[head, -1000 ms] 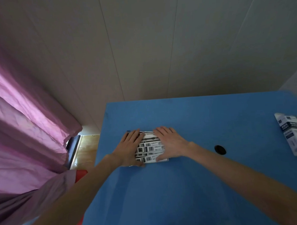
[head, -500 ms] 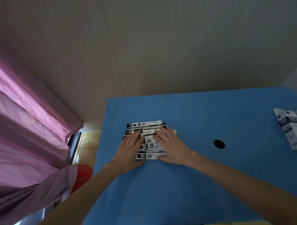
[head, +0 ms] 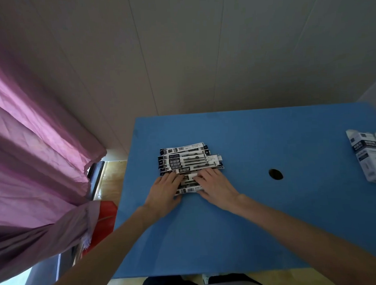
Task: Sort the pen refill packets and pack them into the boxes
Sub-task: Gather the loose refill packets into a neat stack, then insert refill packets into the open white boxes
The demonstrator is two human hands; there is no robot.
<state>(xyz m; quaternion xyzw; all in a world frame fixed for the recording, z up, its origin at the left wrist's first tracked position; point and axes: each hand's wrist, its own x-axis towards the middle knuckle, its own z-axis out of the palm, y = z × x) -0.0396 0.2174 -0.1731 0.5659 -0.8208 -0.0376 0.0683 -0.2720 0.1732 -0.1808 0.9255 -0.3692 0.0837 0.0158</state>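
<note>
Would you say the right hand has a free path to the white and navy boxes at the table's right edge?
Probably yes: the right hand rests on the spread pen refill packets, and only bare blue table with its dark round hole lies before the white and navy boxes.

A blue table [head: 249, 225] stands against a pale panelled wall [head: 201, 52], with a round dark hole [head: 275, 174] in its top right of centre. A pink curtain [head: 33, 147] hangs at the left, and beside the table's left edge sits something red [head: 104, 217], perhaps a stool.
</note>
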